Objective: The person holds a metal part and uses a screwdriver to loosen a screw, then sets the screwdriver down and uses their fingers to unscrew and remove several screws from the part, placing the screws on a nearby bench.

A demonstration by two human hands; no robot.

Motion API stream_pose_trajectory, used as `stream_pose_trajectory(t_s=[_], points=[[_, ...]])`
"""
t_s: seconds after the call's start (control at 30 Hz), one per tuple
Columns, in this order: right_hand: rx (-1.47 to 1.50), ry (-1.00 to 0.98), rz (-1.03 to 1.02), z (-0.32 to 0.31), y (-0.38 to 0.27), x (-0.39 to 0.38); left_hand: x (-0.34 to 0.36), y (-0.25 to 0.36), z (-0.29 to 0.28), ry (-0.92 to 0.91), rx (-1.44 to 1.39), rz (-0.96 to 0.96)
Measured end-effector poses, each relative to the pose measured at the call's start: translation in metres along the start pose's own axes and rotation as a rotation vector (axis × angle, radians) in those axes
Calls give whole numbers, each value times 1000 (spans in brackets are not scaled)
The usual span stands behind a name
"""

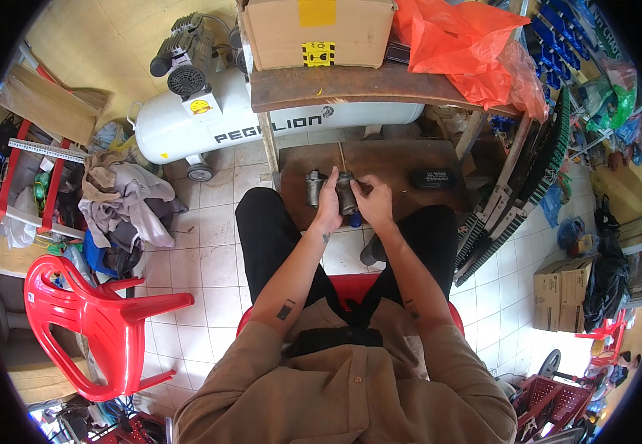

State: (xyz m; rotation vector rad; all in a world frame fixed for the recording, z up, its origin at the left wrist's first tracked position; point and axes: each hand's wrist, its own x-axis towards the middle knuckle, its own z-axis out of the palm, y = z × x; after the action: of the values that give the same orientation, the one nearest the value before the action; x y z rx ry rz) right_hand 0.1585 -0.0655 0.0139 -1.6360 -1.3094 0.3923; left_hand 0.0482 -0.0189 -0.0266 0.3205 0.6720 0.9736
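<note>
Between my hands is a grey metal cylinder (346, 195) with a narrower top, held upright over the low wooden shelf. My left hand (328, 201) is closed along its left side with the fingers pointing away from me. From the right, the bent fingers of my right hand (375, 200) pinch the cylinder near its top. A thin rod (342, 155) sticks out beyond it; whether the two are joined I cannot tell. Just below shows a small blue piece (355, 220), mostly hidden. A second, similar metal cylinder (313, 188) stands left of my left hand.
A black case (432, 178) lies on the shelf board (395, 154). Above are a bench top (335, 87), a cardboard box (321, 33) and an orange plastic bag (461, 44). A white air compressor (187, 133) stands behind, a red chair (84, 325) left, dark slatted frames (509, 192) right.
</note>
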Motion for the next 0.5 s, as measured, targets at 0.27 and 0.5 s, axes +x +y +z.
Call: stream_pose_trajectory(t_s=[0.27,0.5], points=[[-227,62,-2,7,21,2,-10,2,9,-26,-44,17],[6,0,53,-2,1,1,-4,-3,0,-38,-41,41]])
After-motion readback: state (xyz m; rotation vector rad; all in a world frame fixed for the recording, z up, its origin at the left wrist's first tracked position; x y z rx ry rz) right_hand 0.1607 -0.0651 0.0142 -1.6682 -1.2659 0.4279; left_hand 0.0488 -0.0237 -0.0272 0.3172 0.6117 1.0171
